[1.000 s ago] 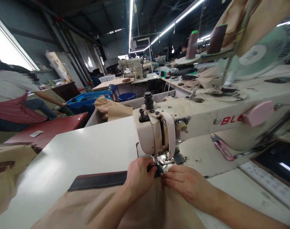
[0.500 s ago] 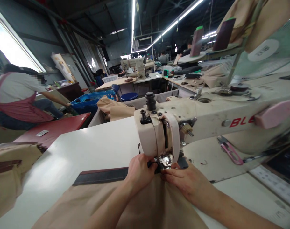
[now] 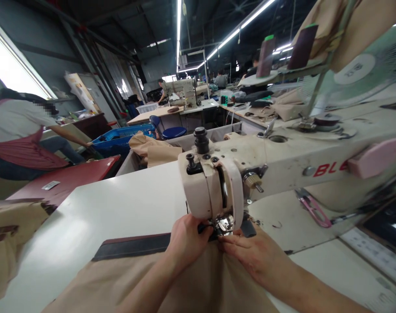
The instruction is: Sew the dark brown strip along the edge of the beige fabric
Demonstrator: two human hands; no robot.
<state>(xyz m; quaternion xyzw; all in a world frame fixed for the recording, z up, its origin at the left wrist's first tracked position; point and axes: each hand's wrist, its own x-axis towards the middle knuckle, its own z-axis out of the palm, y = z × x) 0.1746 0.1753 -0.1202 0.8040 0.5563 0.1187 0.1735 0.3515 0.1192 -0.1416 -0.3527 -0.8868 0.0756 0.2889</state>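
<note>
A beige cloth piece [image 3: 135, 280] with a dark band [image 3: 132, 247] along its upper edge lies on the white table, its edge running under the metal presser foot [image 3: 224, 225] of a sewing machine [image 3: 198, 187]. Left of the foot, my left hand [image 3: 187, 239] is closed, thumb and fingers pinching the dark band. Just right of the foot, my right hand [image 3: 254, 252] has its fingers pressed together on the cloth edge, with a fold running down beside them. The fingertips of both hands are partly hidden by the cloth and the machine.
Pink-handled thread snips [image 3: 313, 208] lie beneath the machine arm. Thread cones [image 3: 265, 56] and a fan [image 3: 357, 74] stand at right. Beige cloth [image 3: 8, 243] lies at left. Beyond the table are a blue stool [image 3: 173, 132], a blue crate [image 3: 122, 133] and a bending person [image 3: 18, 130].
The view has shifted slightly, so the machine and hands sit a little further left. Both hands keep their places at the presser foot, holding the cloth.
</note>
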